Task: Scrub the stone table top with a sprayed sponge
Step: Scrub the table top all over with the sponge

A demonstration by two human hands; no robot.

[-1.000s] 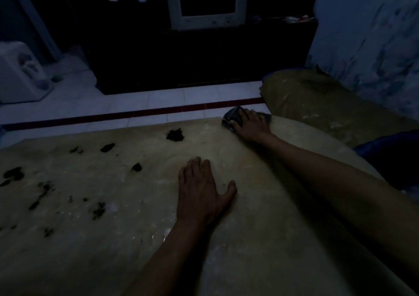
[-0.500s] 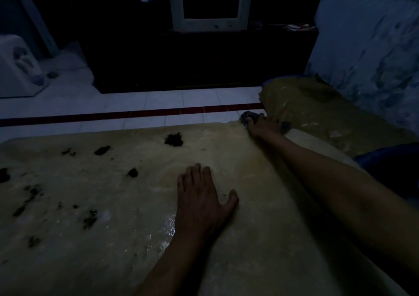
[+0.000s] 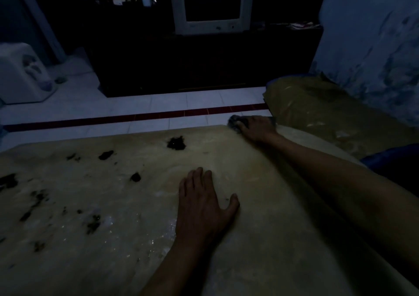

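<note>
The pale stone table top point(image 3: 108, 245) fills the lower part of the dim view, with several dark dirt patches on its left half and a dark clump point(image 3: 176, 143) near the far edge. My right hand point(image 3: 257, 129) presses a dark sponge point(image 3: 234, 123) onto the table's far right edge; most of the sponge is hidden under my fingers. My left hand point(image 3: 204, 202) lies flat, palm down, fingers spread a little, on the middle of the table.
A yellowish cushion or cover point(image 3: 322, 111) lies beyond the table's right corner, under a pale patterned wall. White floor tiles with a dark red stripe point(image 3: 136, 117) run past the far edge. A dark cabinet with a monitor point(image 3: 210, 5) stands behind; a white appliance point(image 3: 20, 75) sits left.
My right hand slid the sponge rightward along the far edge, then back a little to the left. My left hand stays flat in place.
</note>
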